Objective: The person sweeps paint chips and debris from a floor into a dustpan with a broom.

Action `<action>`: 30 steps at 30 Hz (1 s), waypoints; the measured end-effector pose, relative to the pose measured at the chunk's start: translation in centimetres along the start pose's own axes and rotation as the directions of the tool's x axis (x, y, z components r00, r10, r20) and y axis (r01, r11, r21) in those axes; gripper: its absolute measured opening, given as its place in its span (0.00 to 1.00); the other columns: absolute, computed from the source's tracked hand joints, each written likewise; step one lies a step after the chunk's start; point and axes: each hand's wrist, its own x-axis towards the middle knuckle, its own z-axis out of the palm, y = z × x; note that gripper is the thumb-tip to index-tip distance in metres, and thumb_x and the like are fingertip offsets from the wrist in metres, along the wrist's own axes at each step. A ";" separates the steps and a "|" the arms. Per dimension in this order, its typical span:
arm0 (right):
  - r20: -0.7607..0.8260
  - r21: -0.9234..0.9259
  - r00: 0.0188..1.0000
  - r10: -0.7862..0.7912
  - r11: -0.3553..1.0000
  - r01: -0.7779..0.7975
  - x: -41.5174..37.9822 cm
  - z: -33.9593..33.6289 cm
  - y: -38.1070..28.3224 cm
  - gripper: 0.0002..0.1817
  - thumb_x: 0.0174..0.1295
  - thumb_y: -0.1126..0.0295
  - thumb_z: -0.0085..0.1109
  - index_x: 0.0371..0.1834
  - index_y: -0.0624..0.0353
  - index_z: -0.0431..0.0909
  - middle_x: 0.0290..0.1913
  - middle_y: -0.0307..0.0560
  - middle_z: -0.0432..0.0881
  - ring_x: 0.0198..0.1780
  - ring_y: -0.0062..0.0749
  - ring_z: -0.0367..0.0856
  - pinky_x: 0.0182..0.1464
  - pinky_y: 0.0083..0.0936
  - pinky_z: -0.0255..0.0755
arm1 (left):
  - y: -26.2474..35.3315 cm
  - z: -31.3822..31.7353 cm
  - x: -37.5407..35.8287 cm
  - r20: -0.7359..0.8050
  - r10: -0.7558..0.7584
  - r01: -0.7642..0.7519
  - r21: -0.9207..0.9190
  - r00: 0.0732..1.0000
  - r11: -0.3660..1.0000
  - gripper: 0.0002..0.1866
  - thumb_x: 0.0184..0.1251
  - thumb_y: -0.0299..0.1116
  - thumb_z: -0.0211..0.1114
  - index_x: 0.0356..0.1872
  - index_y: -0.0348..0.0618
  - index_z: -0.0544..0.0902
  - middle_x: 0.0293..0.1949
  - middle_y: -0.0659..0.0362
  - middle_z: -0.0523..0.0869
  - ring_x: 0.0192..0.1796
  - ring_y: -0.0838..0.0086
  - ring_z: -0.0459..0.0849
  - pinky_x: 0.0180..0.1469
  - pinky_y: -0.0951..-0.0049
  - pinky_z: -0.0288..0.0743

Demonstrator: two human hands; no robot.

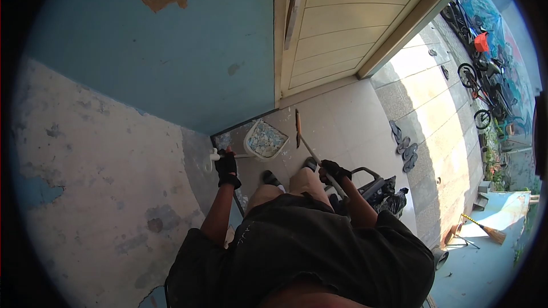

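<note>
My left hand (226,168), in a black fingerless glove, is closed around the handle of a long-handled dustpan (249,149). Pale paint chips and debris (266,138) fill the pan, which rests on the tiled floor near the wall corner. My right hand (334,172), gloved the same way, grips the pole of a broom (310,149). Its narrow orange-brown head (297,128) stands on the floor just right of the dustpan; the bristles are too thin from here to make out. Both my feet, in dark slippers, are just below these tools.
A blue wall (188,51) and a peeling wall (108,154) meet at left. A cream door (342,23) stands ahead. Black plastic bags (391,197) sit by my right arm. Sandals (405,148) lie at the floor's edge; bicycles (476,94) and a straw broom (491,232) are outside.
</note>
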 end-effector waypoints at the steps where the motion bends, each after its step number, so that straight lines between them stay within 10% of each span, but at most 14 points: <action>1: -0.011 -0.086 1.000 -0.012 0.996 0.011 -0.7 0.2 -0.1 0.13 0.61 0.57 0.51 0.24 0.48 0.64 0.15 0.33 0.64 0.13 0.23 0.60 0.13 0.22 0.53 | 0.4 0.3 0.1 0.017 0.002 -0.003 0.024 1.000 1.000 0.18 0.67 0.47 0.59 0.24 0.44 0.78 0.20 0.63 0.78 0.24 0.78 0.74 0.29 0.72 0.68; 11: -0.043 -0.047 0.994 -0.099 0.994 0.097 -2.1 -3.1 0.2 0.13 0.60 0.59 0.53 0.22 0.50 0.65 0.15 0.34 0.65 0.14 0.23 0.62 0.14 0.21 0.55 | 7.0 4.4 -0.3 0.068 0.115 -0.126 0.190 0.991 0.974 0.21 0.65 0.50 0.60 0.25 0.41 0.80 0.19 0.61 0.80 0.28 0.72 0.78 0.36 0.68 0.71; 13: -0.028 0.271 0.986 -0.166 0.948 0.168 -2.8 -3.5 0.2 0.11 0.58 0.62 0.53 0.23 0.52 0.65 0.16 0.35 0.66 0.15 0.24 0.63 0.15 0.22 0.56 | 9.2 5.6 -0.8 0.134 0.105 -0.134 0.225 0.985 0.965 0.21 0.66 0.50 0.58 0.24 0.42 0.79 0.19 0.60 0.80 0.29 0.71 0.79 0.38 0.67 0.71; 16: -0.146 0.077 0.944 -0.294 0.948 0.307 -5.1 -4.2 -0.3 0.10 0.58 0.65 0.53 0.26 0.55 0.66 0.18 0.38 0.67 0.15 0.25 0.64 0.15 0.23 0.57 | 10.7 8.0 -1.0 0.164 0.119 -0.171 0.350 0.979 0.921 0.21 0.67 0.49 0.57 0.23 0.42 0.77 0.20 0.59 0.81 0.28 0.69 0.79 0.38 0.67 0.71; 22: -0.096 0.347 0.959 -0.265 0.894 0.282 -8.2 -8.8 -2.2 0.07 0.59 0.69 0.50 0.30 0.59 0.66 0.19 0.42 0.68 0.16 0.28 0.65 0.16 0.24 0.60 | 10.3 15.4 0.2 0.258 0.077 -0.167 0.348 0.963 0.922 0.23 0.69 0.51 0.53 0.28 0.39 0.77 0.24 0.56 0.84 0.31 0.63 0.83 0.39 0.64 0.73; 30: -0.284 0.217 0.910 -0.303 0.904 0.368 -15.0 -13.3 -5.9 0.10 0.57 0.65 0.52 0.33 0.61 0.67 0.21 0.42 0.71 0.16 0.27 0.67 0.16 0.24 0.60 | 12.4 27.0 -0.9 0.306 0.071 -0.121 0.148 0.949 0.982 0.23 0.69 0.50 0.54 0.22 0.41 0.76 0.20 0.58 0.82 0.27 0.68 0.80 0.35 0.66 0.71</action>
